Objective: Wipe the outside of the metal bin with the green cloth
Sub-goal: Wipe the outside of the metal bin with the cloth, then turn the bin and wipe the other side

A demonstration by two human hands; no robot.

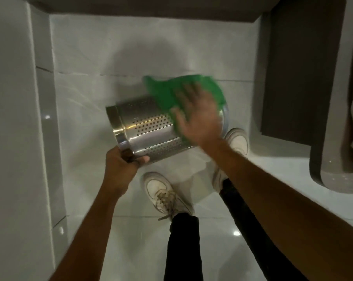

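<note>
A perforated metal bin [147, 126] is held on its side above the floor, one banded end pointing left. My left hand [122, 164] grips that left end from below. The green cloth [165, 92] is draped over the bin's right half. My right hand [198, 116] lies flat on the cloth with fingers spread, pressing it against the bin's wall. The hand and cloth are motion-blurred. The bin's right end is mostly hidden behind the hand and the cloth.
I stand on a glossy white tiled floor [110, 57]; my white shoes [163, 191] and dark trousers show below the bin. A white wall [13, 118] runs along the left. A dark brown panel [293, 67] stands at the right.
</note>
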